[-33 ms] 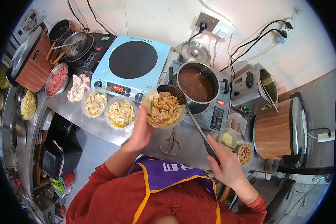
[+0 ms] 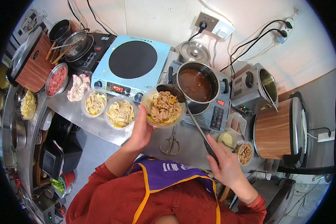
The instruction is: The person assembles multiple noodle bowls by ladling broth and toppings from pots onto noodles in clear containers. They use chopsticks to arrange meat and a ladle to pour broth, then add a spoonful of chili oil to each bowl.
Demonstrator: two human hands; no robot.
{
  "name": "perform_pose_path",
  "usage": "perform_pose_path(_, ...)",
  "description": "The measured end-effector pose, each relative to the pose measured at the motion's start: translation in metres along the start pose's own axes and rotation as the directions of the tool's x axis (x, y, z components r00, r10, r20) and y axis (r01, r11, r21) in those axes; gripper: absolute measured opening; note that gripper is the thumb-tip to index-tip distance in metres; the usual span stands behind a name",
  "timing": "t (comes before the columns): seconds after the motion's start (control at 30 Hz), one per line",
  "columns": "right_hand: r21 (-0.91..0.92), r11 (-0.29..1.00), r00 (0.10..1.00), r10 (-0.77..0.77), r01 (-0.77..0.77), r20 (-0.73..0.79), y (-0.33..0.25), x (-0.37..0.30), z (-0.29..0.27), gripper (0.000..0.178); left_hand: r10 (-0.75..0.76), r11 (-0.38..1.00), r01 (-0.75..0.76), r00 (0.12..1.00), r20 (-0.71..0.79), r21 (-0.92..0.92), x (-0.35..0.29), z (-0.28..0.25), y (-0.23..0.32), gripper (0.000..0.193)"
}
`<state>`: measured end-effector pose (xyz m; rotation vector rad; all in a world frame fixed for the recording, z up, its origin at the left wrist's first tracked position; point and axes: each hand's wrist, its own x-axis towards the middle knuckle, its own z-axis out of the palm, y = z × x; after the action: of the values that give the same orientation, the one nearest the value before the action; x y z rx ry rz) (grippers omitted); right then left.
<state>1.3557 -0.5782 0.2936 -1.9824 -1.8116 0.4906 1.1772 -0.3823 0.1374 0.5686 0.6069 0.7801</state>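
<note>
My left hand point(image 2: 141, 130) is closed on the near left side of a clear plastic bowl point(image 2: 182, 116), holding it over the counter. Inside lie pale noodles topped with cooked meat pieces point(image 2: 165, 107). My right hand point(image 2: 227, 164) grips the black handle of a ladle point(image 2: 195, 122). The ladle's dark head rests at the bowl's far rim, tipped over the meat. Just right of the bowl stands a pot of brown broth point(image 2: 195, 85). To the left, two more clear bowls of noodles, a nearer one point(image 2: 120, 112) and a farther one point(image 2: 94, 103), sit side by side.
A pale blue induction cooker point(image 2: 158, 46) stands behind the bowls. Scissors point(image 2: 170, 145) lie on the steel counter below my hands. At right are a small tub of brown pieces point(image 2: 245, 154) and a wood-patterned cooker point(image 2: 272, 128). A bowl of raw meat point(image 2: 57, 79) stands at left.
The meat pieces in the bowl look slightly shifted. Both hands and the ladle stay almost in the same place.
</note>
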Motion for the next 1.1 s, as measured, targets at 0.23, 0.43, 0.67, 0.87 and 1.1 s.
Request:
perform_pose_path(0.23, -0.044, 0.998, 0.999, 0.042, -0.043, -0.028, -0.012, -0.010, -0.007, 0.060, -0.061, 0.998, 0.061, 0.998, 0.026, -0.011, 0.000, -0.005, 0.003, 0.070)
perform_pose_path(0.43, -0.030, 0.998, 0.999, 0.049, -0.049, -0.019, -0.011, -0.012, 0.006, 0.060, -0.012, 1.000, 0.011, 1.000, -0.013, -0.016, -0.001, -0.002, -0.001, 0.068)
perform_pose_path(0.67, -0.006, 0.998, 0.998, 0.054, -0.055, -0.035, -0.013, -0.008, 0.003, 0.058, -0.030, 0.999, 0.029, 0.996, 0.085, 0.016, 0.001, -0.003, -0.003, 0.075)
perform_pose_path(0.87, -0.355, 0.920, 0.980, 0.117, -0.168, -0.160, 0.033, 0.038, -0.018, 0.055, -0.021, 0.998, 0.025, 0.998, 0.064, -0.055, -0.003, -0.004, -0.002, 0.069)
perform_pose_path(1.1, -0.382, 0.921, 0.996, 0.055, -0.076, -0.064, 0.090, 0.086, -0.009, 0.041, -0.011, 0.999, 0.013, 0.999, 0.052, -0.037, -0.006, -0.006, 0.002, 0.070)
